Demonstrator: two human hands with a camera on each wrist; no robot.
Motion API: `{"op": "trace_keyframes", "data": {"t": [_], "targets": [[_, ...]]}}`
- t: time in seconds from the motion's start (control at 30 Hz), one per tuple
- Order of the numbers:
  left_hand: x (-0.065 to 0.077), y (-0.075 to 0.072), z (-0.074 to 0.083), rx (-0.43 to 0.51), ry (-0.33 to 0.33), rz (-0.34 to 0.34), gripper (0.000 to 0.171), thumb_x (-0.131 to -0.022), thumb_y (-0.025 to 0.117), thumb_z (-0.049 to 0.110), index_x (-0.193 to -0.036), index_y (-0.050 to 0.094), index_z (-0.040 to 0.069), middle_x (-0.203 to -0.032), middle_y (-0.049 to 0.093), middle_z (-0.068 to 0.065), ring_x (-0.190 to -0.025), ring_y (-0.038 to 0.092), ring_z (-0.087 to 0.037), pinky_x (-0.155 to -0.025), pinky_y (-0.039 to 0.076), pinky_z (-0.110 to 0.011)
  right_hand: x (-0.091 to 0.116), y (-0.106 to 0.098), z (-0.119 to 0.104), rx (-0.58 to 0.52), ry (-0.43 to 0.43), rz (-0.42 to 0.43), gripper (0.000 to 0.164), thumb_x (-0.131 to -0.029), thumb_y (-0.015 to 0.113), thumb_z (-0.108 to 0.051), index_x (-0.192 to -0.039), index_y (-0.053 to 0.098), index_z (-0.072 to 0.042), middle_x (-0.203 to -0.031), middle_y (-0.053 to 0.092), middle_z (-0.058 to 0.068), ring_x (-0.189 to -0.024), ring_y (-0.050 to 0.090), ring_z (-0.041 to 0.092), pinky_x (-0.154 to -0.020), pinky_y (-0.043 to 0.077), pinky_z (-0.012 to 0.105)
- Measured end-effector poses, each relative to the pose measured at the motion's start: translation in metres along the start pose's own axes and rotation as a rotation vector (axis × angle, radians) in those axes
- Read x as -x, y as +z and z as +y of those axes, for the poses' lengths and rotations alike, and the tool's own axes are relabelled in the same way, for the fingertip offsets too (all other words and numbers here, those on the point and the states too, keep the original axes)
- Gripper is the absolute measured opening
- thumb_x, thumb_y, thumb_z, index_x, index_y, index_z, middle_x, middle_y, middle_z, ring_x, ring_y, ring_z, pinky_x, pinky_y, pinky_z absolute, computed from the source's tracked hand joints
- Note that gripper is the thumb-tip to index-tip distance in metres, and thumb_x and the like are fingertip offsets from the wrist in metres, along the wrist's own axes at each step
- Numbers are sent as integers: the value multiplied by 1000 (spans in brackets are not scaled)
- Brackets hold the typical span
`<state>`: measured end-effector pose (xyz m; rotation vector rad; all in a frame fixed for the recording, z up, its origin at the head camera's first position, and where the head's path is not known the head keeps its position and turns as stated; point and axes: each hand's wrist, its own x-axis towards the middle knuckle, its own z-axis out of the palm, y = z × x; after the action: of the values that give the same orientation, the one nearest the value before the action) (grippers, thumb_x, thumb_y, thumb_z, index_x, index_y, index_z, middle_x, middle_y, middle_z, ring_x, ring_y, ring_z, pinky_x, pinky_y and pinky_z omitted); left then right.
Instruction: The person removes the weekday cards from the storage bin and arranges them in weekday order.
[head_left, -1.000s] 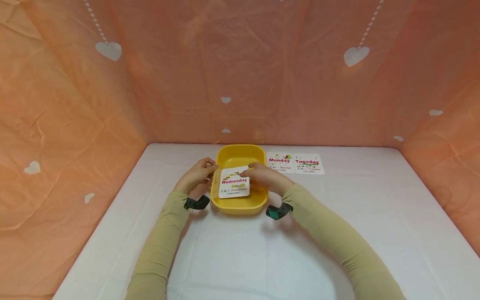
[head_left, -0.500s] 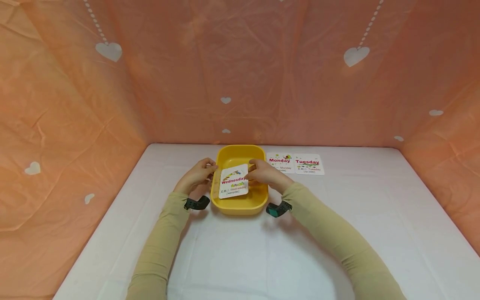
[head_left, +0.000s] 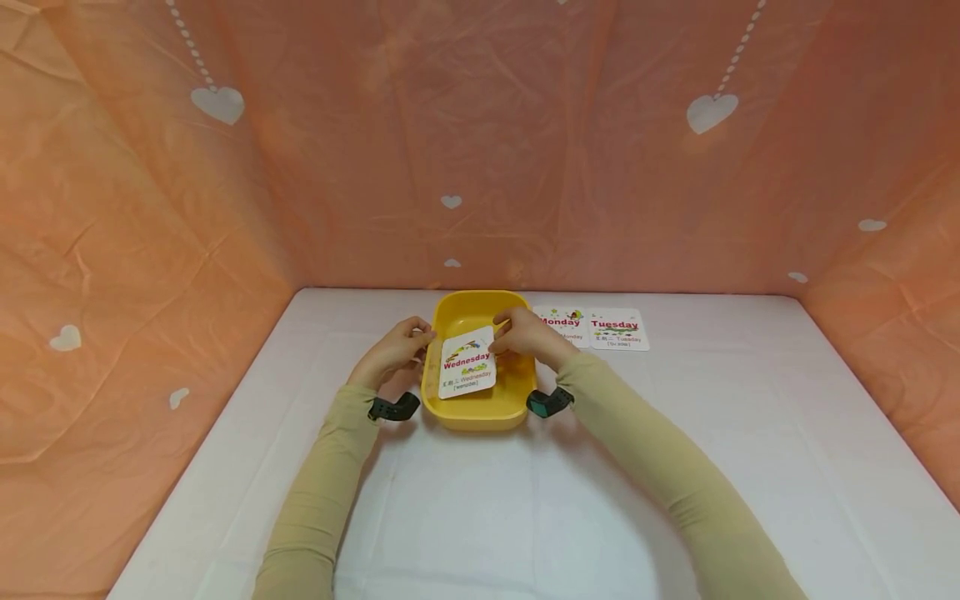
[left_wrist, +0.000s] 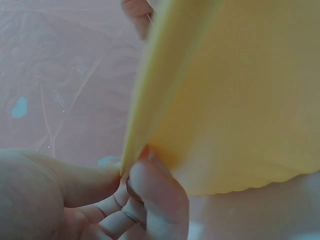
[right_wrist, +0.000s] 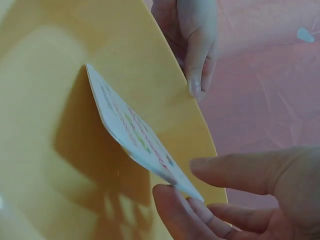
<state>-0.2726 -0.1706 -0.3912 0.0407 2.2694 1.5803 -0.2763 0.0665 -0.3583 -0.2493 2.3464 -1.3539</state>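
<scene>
A white card (head_left: 467,363) printed "Wednesday" leans inside a yellow plastic basin (head_left: 478,422) in the head view. My right hand (head_left: 529,338) pinches the card at its right edge, thumb on the printed face and fingers behind. Seen in the right wrist view, the card (right_wrist: 131,131) is tilted, its far corner close to the basin wall; whether more cards lie behind it, I cannot tell. My left hand (head_left: 392,353) grips the basin's left rim; in the left wrist view its thumb and index finger pinch the edge of the basin (left_wrist: 240,100).
To the right of the basin, a "Monday" card (head_left: 562,322) and a "Tuesday" card (head_left: 619,328) lie side by side on the white table (head_left: 465,517). My right hand partly covers the Monday card. An orange curtain with white hearts (head_left: 480,150) surrounds the table.
My right hand has shifted slightly up, and its hold has moved to the Wednesday card's right edge. The card now tilts more. My left hand stays at the rim.
</scene>
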Motion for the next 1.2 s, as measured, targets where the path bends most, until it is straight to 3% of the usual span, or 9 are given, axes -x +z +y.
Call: {"op": "trace_keyframes", "data": {"t": [0.23,0.53,0.87,1.2], "targets": [[-1,0,1,9,-13,7,26,-103,44,19,-117,43,-3,-89,56,-15,-67,55,-18,-57,47,-28,-6,2,-1,-11,28,2,57,-81,74,0,-130,46,7,-95,56,14,-87,66,32,-81,53,40],[-2,2,2,13,-21,27,21,-103,45,18,-113,44,0,-84,57,-11,-65,54,-15,-57,45,-26,-7,4,-3,31,19,27,64,-75,79,1,-130,45,6,-92,53,13,-73,62,22,-76,55,37],[-2,1,-1,8,-13,17,23,-103,45,19,-114,44,-1,-88,57,-13,-67,55,-16,-58,46,-27,-7,6,-5,123,53,26,67,-74,81,-3,-131,46,4,-100,53,14,-81,58,22,-73,53,27],[-4,0,-1,3,-14,13,22,-103,44,20,-113,44,1,-93,59,-17,-68,57,-17,-59,48,-28,-6,4,-5,189,18,-21,75,-72,83,-4,-134,42,5,-102,55,16,-84,58,23,-78,50,30]]}}
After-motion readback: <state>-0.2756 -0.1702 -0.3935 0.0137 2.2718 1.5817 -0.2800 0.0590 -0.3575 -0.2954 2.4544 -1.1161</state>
